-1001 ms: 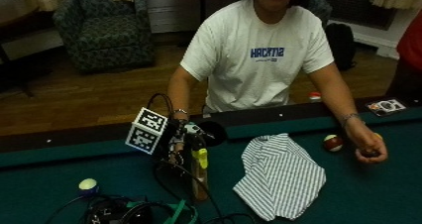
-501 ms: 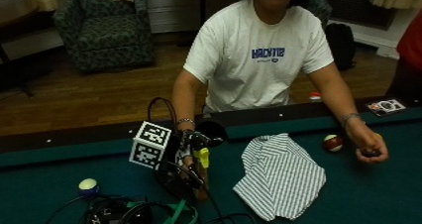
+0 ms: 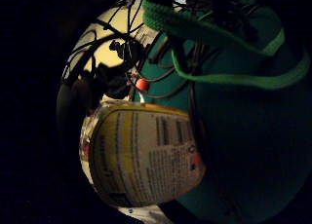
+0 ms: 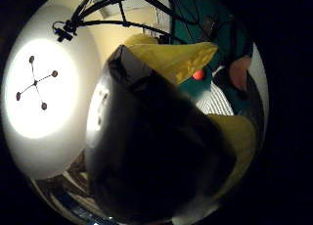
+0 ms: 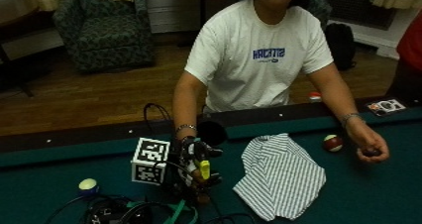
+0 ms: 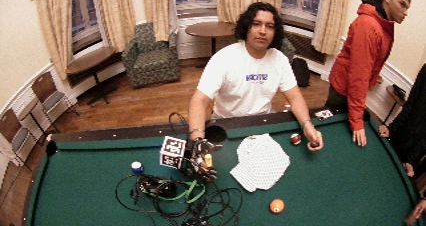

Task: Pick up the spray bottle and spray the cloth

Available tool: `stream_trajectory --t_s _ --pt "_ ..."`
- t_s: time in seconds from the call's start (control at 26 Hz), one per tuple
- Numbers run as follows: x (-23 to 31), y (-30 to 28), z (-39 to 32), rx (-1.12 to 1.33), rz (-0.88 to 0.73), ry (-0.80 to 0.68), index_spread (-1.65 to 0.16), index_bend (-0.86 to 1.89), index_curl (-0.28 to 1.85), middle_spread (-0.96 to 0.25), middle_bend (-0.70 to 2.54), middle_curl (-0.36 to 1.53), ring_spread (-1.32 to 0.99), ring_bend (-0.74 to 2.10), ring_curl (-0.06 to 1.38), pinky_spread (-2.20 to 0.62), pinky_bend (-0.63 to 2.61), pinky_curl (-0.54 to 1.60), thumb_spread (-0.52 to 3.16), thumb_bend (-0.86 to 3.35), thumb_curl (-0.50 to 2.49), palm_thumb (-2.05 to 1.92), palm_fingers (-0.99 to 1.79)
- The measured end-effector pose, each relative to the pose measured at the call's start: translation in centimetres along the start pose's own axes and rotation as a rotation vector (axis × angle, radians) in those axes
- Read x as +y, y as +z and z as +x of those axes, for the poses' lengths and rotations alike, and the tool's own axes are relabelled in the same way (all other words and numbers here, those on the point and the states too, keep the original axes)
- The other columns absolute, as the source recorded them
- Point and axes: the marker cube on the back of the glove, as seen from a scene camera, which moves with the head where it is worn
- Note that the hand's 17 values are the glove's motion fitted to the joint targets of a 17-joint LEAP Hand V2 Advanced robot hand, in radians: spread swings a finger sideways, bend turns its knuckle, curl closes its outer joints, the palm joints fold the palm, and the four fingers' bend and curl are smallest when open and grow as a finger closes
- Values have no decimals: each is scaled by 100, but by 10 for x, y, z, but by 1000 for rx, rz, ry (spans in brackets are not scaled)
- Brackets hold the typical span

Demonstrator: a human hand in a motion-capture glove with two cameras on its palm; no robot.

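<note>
Since a moment ago my right hand (image 5: 191, 159) has shifted toward the cloth (image 5: 280, 177), fingers curled round the spray bottle (image 5: 203, 170). Pickup looks done. Next I judge: aim the nozzle at the cloth lying just beside my fingers on the desk (image 5: 369, 199), squeeze.

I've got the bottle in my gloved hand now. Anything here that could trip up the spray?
Two risks, I'd judge. The tangle of cables lies close to the gloved right hand, so the spray bottle could snag on lifting. The striped cloth lies loose on the green felt, so stray spray could wet the felt around it.
</note>
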Motion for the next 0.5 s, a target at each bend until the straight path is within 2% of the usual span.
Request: stream_trajectory --t_s 0.12,0.19,0.39,0.5 --pt "-2 1 -22 -84 -8 -26 -30 17 39 -16 39 44 -18 65 39 -16 37 35 92 2 41 63 145" --pt "2 1 -47 -109 -34 -91 -28 18 41 -16 50 47 -19 68 42 -20 40 36 92 5 43 71 152" --pt "25 -7 -123 -46 -212 -307 -27 30 47 -17 57 51 -20 72 45 -24 48 41 83 7 50 82 152" --pt "39 -15 -172 -13 -296 -380 -26 33 49 -17 60 53 -20 74 46 -26 50 42 78 6 53 86 149"
